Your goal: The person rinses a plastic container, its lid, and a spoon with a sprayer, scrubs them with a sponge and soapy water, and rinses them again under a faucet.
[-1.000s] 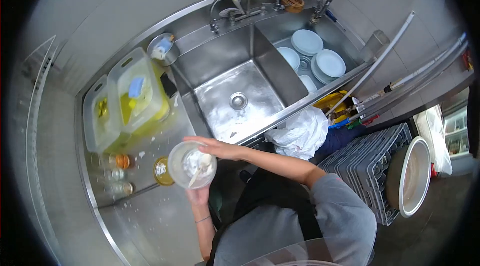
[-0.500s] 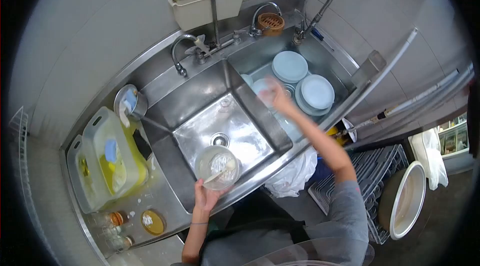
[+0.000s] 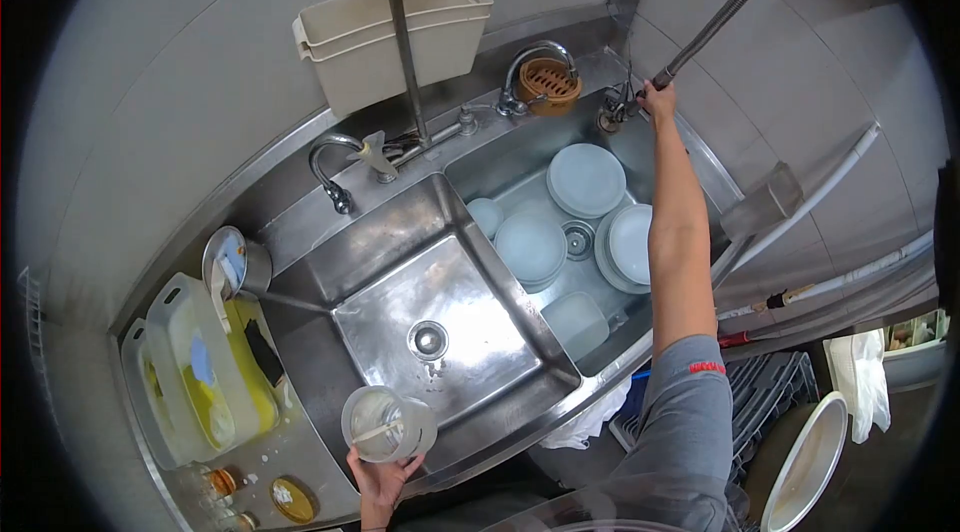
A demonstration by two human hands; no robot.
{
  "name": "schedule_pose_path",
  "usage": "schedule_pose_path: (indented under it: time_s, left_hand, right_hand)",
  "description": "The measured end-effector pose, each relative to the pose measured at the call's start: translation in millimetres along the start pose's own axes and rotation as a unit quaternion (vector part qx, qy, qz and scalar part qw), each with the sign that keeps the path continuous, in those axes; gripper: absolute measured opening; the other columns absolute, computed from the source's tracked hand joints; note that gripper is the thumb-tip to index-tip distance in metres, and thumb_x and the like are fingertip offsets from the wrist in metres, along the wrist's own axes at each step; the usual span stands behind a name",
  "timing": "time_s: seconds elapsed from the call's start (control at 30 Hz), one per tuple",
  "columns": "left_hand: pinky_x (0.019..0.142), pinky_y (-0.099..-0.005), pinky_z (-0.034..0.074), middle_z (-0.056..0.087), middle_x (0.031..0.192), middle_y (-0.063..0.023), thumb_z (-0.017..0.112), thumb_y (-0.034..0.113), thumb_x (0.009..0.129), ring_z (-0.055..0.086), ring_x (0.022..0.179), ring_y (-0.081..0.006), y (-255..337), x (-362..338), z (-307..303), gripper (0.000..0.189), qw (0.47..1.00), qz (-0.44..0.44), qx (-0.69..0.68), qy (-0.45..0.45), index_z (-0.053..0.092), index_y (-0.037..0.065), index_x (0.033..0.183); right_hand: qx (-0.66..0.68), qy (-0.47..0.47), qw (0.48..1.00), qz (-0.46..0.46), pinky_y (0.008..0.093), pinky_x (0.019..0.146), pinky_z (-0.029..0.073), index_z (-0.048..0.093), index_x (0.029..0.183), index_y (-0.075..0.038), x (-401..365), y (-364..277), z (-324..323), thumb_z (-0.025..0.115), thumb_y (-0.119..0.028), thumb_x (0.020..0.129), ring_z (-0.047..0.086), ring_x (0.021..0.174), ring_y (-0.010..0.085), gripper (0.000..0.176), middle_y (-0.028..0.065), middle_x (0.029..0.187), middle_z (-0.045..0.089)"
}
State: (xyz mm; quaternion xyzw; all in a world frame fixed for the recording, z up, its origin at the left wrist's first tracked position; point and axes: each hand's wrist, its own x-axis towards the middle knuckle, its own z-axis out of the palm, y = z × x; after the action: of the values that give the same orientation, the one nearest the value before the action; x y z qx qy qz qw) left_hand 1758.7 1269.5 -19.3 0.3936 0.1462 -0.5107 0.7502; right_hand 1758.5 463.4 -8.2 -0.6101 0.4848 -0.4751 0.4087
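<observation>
My left hand (image 3: 382,482) grips a clear round plastic tub (image 3: 420,429) from below, over the near edge of the left sink basin (image 3: 450,322). A pale spoon-like utensil (image 3: 378,430) lies inside the tub. At the far right corner, my right hand (image 3: 657,100) is closed around the pre-rinse spray hose's handle (image 3: 663,80). The spray head (image 3: 612,116) points down over the right basin. That basin holds stacks of white plates (image 3: 586,180) and a square dish (image 3: 576,324). My right forearm hides part of one stack.
Two faucets (image 3: 335,194) and a bamboo steamer (image 3: 549,84) line the sink's back. Cream bins (image 3: 400,57) hang on the wall. Translucent tubs with yellow contents (image 3: 250,407), a metal pot (image 3: 258,270), glass jars (image 3: 215,482) and a yellow lid (image 3: 293,500) stand left.
My right hand has moved from above the plates up to the spray handle and closed on it. The tub in my left hand has shifted left and nearer to me. The camera view has shifted.
</observation>
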Motion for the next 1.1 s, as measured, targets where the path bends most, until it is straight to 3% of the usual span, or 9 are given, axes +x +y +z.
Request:
schedule_pose_path:
  time_s: [0.1,0.2,0.3,0.4,0.5,0.6,0.8,0.93,1.1]
  left_hand:
    - [0.089,-0.0489,0.04,0.034,0.131,-0.0117,0.042,0.07,0.067,0.04,0.116,-0.0328,2.0,1.0,9.0,0.086,1.0,0.017,0.005,0.021,0.026,0.016,0.133]
    - [0.088,-0.0491,0.04,0.035,0.131,-0.0124,0.043,0.069,0.067,0.041,0.115,-0.0333,7.6,6.8,14.9,0.085,1.0,0.029,0.008,0.01,0.026,0.016,0.132]
    - [0.088,-0.0495,0.04,0.035,0.13,-0.0125,0.044,0.068,0.068,0.041,0.114,-0.0336,11.9,10.1,23.4,0.084,0.999,0.032,0.003,0.007,0.027,0.016,0.132]
    - [0.088,-0.0497,0.04,0.035,0.131,-0.0126,0.046,0.065,0.068,0.04,0.115,-0.0339,10.9,12.8,24.8,0.084,1.0,0.025,0.002,0.005,0.027,0.014,0.132]
    - [0.09,-0.0503,0.039,0.032,0.132,-0.0139,0.047,0.06,0.069,0.038,0.116,-0.0344,8.5,13.7,28.7,0.082,1.0,0.025,0.014,-0.006,0.025,0.012,0.132]
    - [0.091,-0.0506,0.038,0.031,0.133,-0.0144,0.048,0.06,0.068,0.038,0.117,-0.0346,4.6,12.3,28.8,0.084,1.0,0.017,0.001,-0.01,0.024,0.012,0.133]
    - [0.092,-0.0509,0.037,0.031,0.132,-0.0143,0.049,0.06,0.068,0.037,0.118,-0.0347,4.5,6.3,23.4,0.085,0.999,0.008,-0.02,-0.035,0.024,0.012,0.133]
    - [0.091,-0.0513,0.037,0.032,0.132,-0.0142,0.049,0.06,0.068,0.037,0.118,-0.0339,11.2,0.3,19.2,0.085,1.0,0.019,0.004,-0.019,0.024,0.012,0.133]
    - [0.088,-0.0506,0.04,0.033,0.131,-0.0142,0.049,0.06,0.069,0.04,0.115,-0.0332,17.3,3.8,16.9,0.084,0.999,0.027,0.018,0.011,0.025,0.011,0.132]
  right_hand:
    - [0.002,-0.001,0.998,-0.055,0.0303,0.051,0.054,0.046,0.094,-0.002,0.3,-1.5,0.7,0.06,-0.009,0.078,0.057,0.066,0.0192,0.023,0.0083,0.081,0.052]
    - [0.085,0.004,0.993,-0.078,0.03,0.052,0.05,0.048,0.097,-0.004,1.1,-6.9,-5.2,0.062,-0.014,0.076,0.058,0.059,0.0168,0.027,0.0079,0.074,0.056]
    - [0.061,0.02,0.989,-0.136,0.0287,0.048,0.05,0.046,0.098,-0.002,8.8,-13.4,-11.0,0.061,-0.013,0.076,0.056,0.061,0.0161,0.028,0.0084,0.075,0.053]
    - [0.093,-0.026,0.988,-0.116,0.0308,0.053,0.055,0.045,0.095,0.001,-8.8,-52.9,-18.1,0.06,-0.01,0.079,0.057,0.067,0.0187,0.024,0.0097,0.08,0.05]
    - [0.067,-0.049,0.983,-0.162,0.0317,0.054,0.055,0.043,0.097,0.002,-11.3,-73.5,-27.6,0.058,-0.01,0.08,0.058,0.067,0.0214,0.025,0.0106,0.08,0.049]
    - [0.194,-0.054,0.968,-0.152,0.032,0.055,0.055,0.039,0.099,0.001,-18.8,-83.1,-34.5,0.056,-0.01,0.082,0.059,0.064,0.0242,0.027,0.0112,0.082,0.048]
    - [0.262,-0.042,0.95,-0.163,0.033,0.058,0.056,0.036,0.102,0.001,-35.3,-89.8,-25.6,0.054,-0.011,0.083,0.06,0.062,0.0265,0.028,0.0103,0.084,0.046]
    - [0.15,-0.015,0.967,-0.204,0.0247,0.046,0.048,0.04,0.095,-0.001,-57.8,-100.8,-15.9,0.055,-0.012,0.083,0.06,0.056,0.0178,0.022,0.0056,0.073,0.048]
    - [0.013,0.019,0.971,-0.24,0.0276,0.046,0.046,0.043,0.091,-0.002,-71.3,-119.6,-29.6,0.058,-0.021,0.081,0.059,0.049,0.0165,0.026,0.0095,0.069,0.054]
